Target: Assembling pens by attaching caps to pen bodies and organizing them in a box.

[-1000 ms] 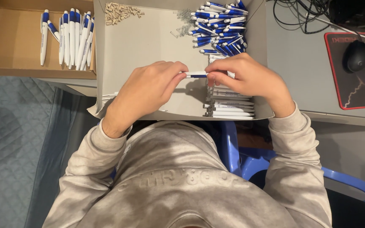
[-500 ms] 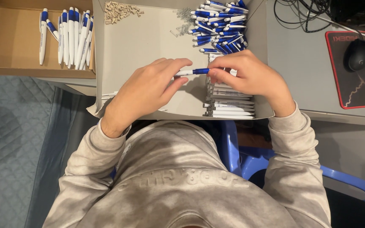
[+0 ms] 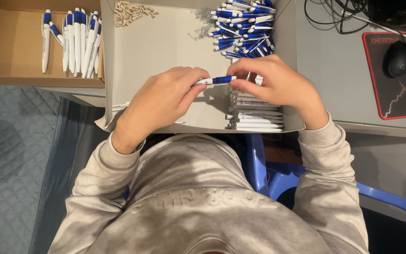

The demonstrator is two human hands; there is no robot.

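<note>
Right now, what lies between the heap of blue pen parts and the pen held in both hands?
In the head view, only bare grey tray floor separates the heap of blue pen parts from the pen.

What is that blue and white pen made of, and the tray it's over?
The pen, held between the left hand and right hand, looks like smooth, slightly shiny plastic. The tray looks like matte grey cardboard, with folded walls and soft edges.
</note>
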